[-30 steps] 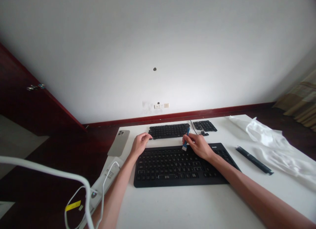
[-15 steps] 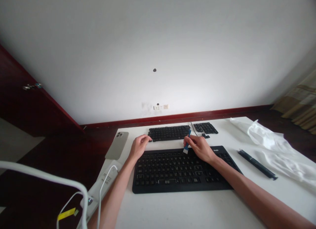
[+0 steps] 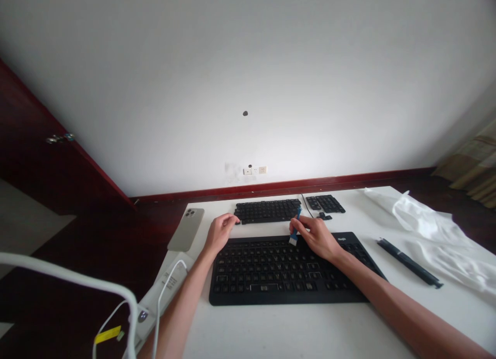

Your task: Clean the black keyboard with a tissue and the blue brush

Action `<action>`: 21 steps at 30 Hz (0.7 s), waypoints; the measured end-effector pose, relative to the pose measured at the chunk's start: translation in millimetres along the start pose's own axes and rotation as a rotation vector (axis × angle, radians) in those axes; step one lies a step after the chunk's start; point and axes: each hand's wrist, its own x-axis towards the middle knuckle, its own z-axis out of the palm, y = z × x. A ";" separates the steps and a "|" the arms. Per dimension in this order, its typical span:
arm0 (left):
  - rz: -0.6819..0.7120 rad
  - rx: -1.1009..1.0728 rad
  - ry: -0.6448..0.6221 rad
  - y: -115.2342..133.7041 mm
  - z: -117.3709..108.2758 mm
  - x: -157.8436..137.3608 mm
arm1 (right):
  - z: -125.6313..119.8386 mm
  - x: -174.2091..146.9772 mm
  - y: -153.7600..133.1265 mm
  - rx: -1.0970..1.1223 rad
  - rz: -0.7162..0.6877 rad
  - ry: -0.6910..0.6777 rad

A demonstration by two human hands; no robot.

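Note:
In my right hand (image 3: pixel 315 236) is a small blue brush (image 3: pixel 293 240), pinched between thumb and fingers. Its pale bristles point down at the top rows of a black keyboard base (image 3: pixel 267 298), whose keycaps are off and whose sockets are exposed. My left hand (image 3: pixel 220 232) is above the base's upper left corner, fingers pinched together at the lower left end of a block of black keycaps (image 3: pixel 267 211). Whether those fingertips hold a keycap is too small to tell. Smaller groups of keycaps (image 3: pixel 330 204) lie farther right, behind my right hand.
A phone (image 3: pixel 186 230) lies face down at the table's left edge, near a white power strip (image 3: pixel 165 286) with cables. On the right are a dark, narrow strip-like object (image 3: pixel 411 263) and a crumpled white plastic bag (image 3: pixel 422 214). The white table (image 3: pixel 279 330) stands before a wall.
The whole view has shifted slightly. My right hand still holds the brush over the top key rows, with its bristles at a slightly different slant. My left hand stays near the same spot.

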 end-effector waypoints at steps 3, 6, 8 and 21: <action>-0.002 -0.029 0.018 -2.6 -0.4 0.7 | -0.1 -0.2 0.2 0.008 0.007 -0.002; -0.020 -0.080 0.043 -5.7 -0.3 1.2 | 0.2 0.1 1.8 0.010 0.026 -0.006; -0.023 -0.110 0.053 -7.1 -0.2 1.2 | 0.5 0.0 2.7 0.005 0.033 -0.008; -0.011 -0.104 0.102 -4.3 -2.1 -2.5 | -2.9 -1.0 1.6 -0.035 -0.037 0.041</action>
